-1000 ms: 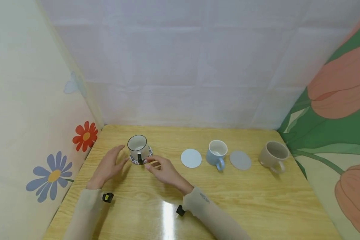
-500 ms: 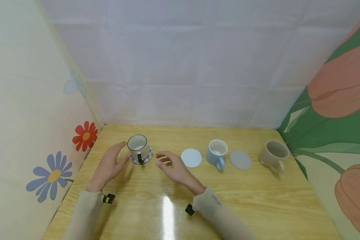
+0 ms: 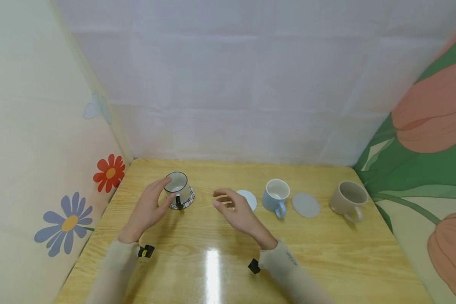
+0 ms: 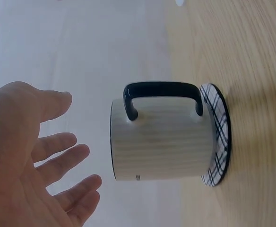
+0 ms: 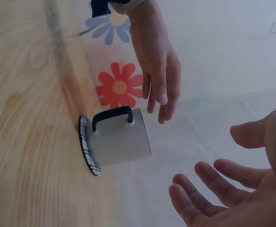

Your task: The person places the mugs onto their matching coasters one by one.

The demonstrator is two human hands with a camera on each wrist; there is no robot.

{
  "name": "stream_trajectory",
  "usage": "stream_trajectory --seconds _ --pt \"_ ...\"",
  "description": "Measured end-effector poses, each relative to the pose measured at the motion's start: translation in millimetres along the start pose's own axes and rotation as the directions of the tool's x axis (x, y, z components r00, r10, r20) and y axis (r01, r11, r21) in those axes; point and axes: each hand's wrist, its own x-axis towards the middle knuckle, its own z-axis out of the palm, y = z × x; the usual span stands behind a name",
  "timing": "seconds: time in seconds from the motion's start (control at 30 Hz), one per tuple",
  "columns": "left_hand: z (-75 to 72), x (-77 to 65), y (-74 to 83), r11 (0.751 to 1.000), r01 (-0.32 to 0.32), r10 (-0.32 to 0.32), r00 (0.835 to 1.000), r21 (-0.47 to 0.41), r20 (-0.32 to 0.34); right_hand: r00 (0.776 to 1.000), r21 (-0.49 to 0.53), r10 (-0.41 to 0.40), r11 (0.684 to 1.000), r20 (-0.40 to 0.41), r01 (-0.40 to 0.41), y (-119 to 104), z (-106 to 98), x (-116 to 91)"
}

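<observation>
hovering over the left part of the surface [image 3: 346,253], the left hand [image 3: 146,209] holds nothing: its fingers are loosely spread near the rim of the white mug [image 4: 164,137], with a gap visible in both wrist views. at that wrist sits a black device [image 3: 146,251] with a yellow mark, and any writing on it cannot be made out. the white mug, black at rim and handle, stands upright on the black-edged plaid coaster [image 4: 223,137], so this pairing looks done, as far as i can judge. a tiny dark mark by its rim may be a label, but it is too small to read.

next comes the right hand [image 3: 241,215], also gripping nothing, its fingers gently bent; in the head view it hides part of the pale round coaster [image 3: 249,198], where no mug shows. the blue mug [image 3: 270,201] stands upright between that coaster and the grey coaster [image 3: 305,205], on neither. dark print on the right sleeve [image 3: 279,264] is too blurred to read. farthest right, the taupe mug [image 3: 341,203] is upright too, apart from the grey coaster.

judging by how things lie, about a third is finished: two mugs and two coasters remain separate, which i take as the part left. no brand name is legible anywhere.
</observation>
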Motion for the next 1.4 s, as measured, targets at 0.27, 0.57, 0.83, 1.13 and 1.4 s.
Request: stream_trajectory --seconds 0.27,0.57,0.83,1.13,1.4 --pt "5.9 7.9 11.6 1.000 -0.014 0.014 1.000 -0.015 0.016 0.998 -0.056 -0.054 0.997 -0.045 0.051 1.9 -19.5 -7.3" --pt "11.0 15.6 24.3 0.997 -0.073 0.073 0.997 -0.029 0.005 0.995 -0.057 -0.022 0.998 -0.095 0.017 2.1 -46.6 -17.7" --pt "12.1 21.2 30.0 0.993 -0.117 0.117 0.993 -0.009 -0.001 0.989 -0.076 -0.027 0.997 -0.148 0.016 -0.5 -63.4 -24.5" --pt "13.8 24.5 41.9 0.992 -0.128 0.128 0.992 0.004 0.017 0.987 -0.069 -0.018 0.998 -0.159 0.007 0.4 -73.8 -31.9" --pt "20.3 26.1 50.8 0.991 -0.133 0.133 0.990 -0.004 0.050 0.981 -0.110 -0.003 0.994 -0.195 -0.019 0.1 -85.5 -39.7"
